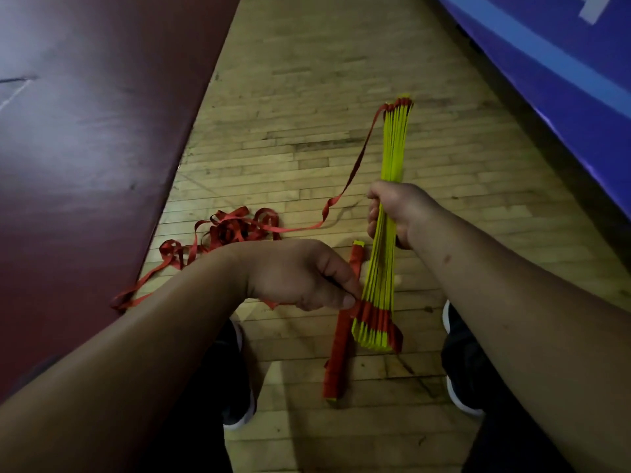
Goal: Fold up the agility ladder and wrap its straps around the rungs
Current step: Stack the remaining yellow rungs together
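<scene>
Rungs (392, 158) bunched yellow; red straps (232, 230) trailing

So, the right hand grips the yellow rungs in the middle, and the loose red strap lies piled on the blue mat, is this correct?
Not quite. The head view shows the loose red strap piled on the wooden floor, beside the dark red mat. The rest holds: the right hand grips the yellow rungs in the middle.
</scene>
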A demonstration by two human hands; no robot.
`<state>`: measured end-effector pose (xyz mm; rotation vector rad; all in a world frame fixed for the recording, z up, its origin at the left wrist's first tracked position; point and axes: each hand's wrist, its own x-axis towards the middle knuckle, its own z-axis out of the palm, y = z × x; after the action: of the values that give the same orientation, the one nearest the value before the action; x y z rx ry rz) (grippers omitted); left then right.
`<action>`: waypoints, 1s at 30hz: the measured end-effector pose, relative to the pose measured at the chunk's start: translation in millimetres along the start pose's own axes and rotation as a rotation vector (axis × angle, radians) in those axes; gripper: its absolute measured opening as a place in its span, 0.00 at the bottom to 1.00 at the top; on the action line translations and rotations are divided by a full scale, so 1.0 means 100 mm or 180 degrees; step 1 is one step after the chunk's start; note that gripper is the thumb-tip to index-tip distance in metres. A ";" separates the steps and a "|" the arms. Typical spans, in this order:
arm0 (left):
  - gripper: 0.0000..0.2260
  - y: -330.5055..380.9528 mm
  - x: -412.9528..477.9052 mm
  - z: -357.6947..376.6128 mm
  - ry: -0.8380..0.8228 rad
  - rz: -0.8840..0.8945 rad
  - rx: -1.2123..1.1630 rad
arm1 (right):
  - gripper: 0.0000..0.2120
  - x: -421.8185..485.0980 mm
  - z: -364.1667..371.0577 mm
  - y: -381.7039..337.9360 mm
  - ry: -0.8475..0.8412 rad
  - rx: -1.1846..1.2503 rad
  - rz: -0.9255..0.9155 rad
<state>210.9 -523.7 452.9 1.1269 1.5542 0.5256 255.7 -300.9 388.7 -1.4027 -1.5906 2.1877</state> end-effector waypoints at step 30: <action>0.06 -0.13 0.44 0.27 0.0673 -0.0307 -0.0456 | 0.08 -0.27 -0.17 -0.31 -0.1010 0.1077 -0.0462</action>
<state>232.9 -497.7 411.6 0.9054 1.7141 0.6969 270.2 -289.7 428.7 -0.8560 -1.2663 2.5304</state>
